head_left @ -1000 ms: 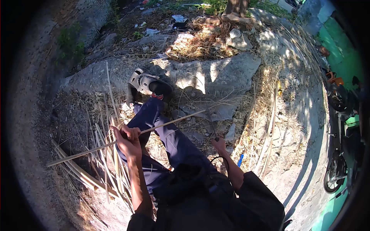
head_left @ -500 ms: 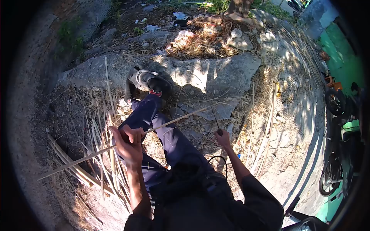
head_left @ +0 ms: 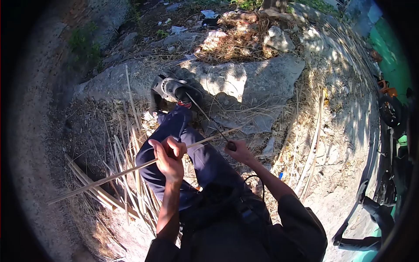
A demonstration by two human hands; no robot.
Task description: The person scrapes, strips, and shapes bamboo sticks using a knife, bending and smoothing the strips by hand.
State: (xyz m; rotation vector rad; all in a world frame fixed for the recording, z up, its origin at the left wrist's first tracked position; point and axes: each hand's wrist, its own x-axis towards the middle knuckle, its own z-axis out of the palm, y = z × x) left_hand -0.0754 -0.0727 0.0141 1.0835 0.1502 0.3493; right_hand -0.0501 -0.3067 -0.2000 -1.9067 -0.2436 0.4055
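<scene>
Our left hand is partly curled, holding a long thin strip that slants across our legs, its far end just below the blade of the knife. Our right hand is closed around the knife's dark handle, the blade pointing up toward our shoes, while more pale strips lie beside our left leg.

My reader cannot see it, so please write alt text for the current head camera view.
A person's left hand holds a long, thin pale strip across their legs, while the right hand holds a slim, dark-handled tool near its far end. More pale strips lie on the ground to the left; a stone slab is ahead.
</scene>
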